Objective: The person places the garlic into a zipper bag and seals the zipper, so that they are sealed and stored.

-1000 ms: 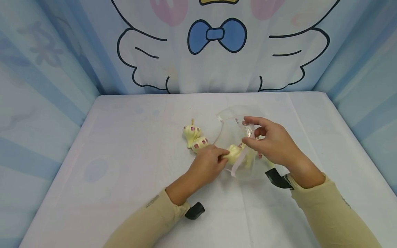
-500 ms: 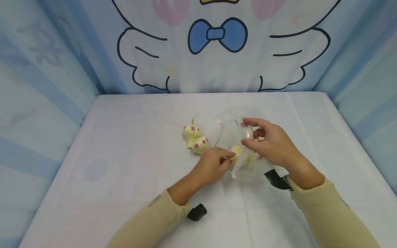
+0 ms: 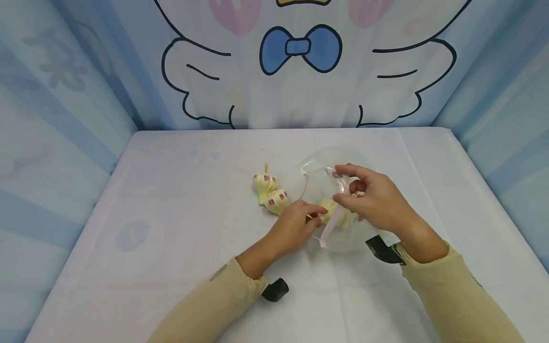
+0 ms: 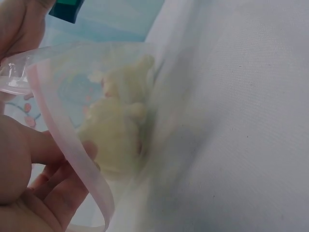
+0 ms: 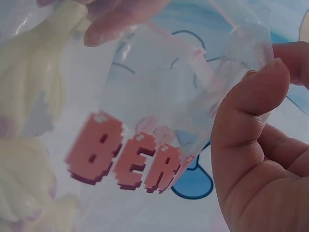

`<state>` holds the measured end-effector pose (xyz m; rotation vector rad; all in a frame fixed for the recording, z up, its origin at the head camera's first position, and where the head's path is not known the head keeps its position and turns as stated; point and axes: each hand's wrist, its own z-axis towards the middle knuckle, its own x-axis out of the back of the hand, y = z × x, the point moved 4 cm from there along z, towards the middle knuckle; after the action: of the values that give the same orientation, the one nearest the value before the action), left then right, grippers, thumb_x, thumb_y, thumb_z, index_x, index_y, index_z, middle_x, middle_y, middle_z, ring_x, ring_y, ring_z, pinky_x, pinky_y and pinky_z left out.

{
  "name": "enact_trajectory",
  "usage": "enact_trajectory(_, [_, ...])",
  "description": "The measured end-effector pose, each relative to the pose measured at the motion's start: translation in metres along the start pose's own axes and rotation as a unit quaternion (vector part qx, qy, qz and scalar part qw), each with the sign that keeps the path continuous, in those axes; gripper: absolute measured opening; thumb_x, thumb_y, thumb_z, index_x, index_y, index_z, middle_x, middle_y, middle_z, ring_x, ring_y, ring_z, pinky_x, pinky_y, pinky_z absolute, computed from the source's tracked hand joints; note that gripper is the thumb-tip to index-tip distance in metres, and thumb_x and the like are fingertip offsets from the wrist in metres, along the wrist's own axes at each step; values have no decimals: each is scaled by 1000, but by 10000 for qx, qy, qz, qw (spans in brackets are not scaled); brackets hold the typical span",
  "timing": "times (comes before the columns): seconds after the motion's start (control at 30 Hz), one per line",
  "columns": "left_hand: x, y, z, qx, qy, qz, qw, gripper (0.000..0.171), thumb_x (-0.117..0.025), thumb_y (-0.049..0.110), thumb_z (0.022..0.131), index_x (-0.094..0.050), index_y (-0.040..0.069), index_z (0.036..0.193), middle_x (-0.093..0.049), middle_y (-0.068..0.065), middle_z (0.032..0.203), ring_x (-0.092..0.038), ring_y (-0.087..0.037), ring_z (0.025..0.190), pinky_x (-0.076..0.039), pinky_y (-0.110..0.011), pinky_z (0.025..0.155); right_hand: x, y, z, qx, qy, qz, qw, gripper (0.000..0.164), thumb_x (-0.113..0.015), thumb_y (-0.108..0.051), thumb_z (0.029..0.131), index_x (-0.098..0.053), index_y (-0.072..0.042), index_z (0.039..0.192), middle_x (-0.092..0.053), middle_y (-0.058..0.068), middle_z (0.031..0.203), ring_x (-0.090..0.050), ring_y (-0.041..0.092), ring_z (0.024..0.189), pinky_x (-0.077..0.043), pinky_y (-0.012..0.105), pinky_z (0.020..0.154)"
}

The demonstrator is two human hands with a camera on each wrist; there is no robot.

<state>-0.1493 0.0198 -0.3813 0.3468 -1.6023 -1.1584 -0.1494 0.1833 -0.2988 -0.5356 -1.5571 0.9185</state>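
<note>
Plastic bag point(image 3: 333, 221) held by its mouth, garlic point(image 3: 343, 220) inside

Head view: the pink-edged mouth is pinched by the right hand point(image 3: 379, 200); two garlic bulbs point(image 3: 276, 201) are seen outside, left of the bag, on the desk point(image 3: 171, 247).

Left wrist view: the left hand point(image 4: 29, 179) is placed partly inside, beside the garlic; whether any is gripped cannot be told.

Right wrist view: film is held in the right grip, near pink lettering point(image 5: 128, 159).

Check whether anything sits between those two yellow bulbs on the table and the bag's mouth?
Partly: the left hand lies close beside the nearer yellow bulb, its fingertips at the mouth of the bag. Past that hand, nothing visible stands between bulb and bag. The right hand holds the bag's edge.
</note>
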Motion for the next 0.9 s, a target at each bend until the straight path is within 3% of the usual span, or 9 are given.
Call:
enact_trajectory(0.1, [0,0,1,66,138,15,9999,17,-65,2,96,-69,2,112,-65,-5,93,-65,-13,83,-50,-19,69,0,1,0,-3,-7,28,10000,58,-73,-13,92,-50,-3,144,-55,11,82,-52,19,63,-52,30,49])
enact_trajectory(0.23, [0,0,2,-77,385,325,9987,5,-67,1,93,-66,5,96,-65,-4,89,-63,-16,83,-51,-19,72,0,2,0,-33,-22,106,9999,58,-73,-13,92,-50,-3,145,-54,11,81,-51,18,62,-51,29,49])
enact_trajectory(0.4, [-2,0,2,-181,433,540,9974,5,-68,1,91,-68,6,89,-66,-3,86,-61,-14,79,-50,-18,71,0,2,1,-51,-24,102,9999,59,-73,-13,92,-50,-4,145,-54,11,81,-52,18,62,-51,29,49])
enact_trajectory(0.73, [-6,-4,2,-117,166,336,9992,10,-66,4,94,-74,4,101,-70,-5,98,-68,-15,88,-52,-17,74,0,0,1,-24,0,16,10000,57,-73,-15,92,-51,-4,144,-56,11,82,-54,19,63,-53,32,49])
enact_trajectory(0.9, [-7,-5,3,-37,-79,538,9985,20,-69,7,94,-75,6,113,-68,-5,102,-66,-15,89,-51,-18,74,1,0,0,-34,-4,13,10000,57,-73,-16,92,-51,-5,144,-56,11,83,-55,20,64,-53,32,50])
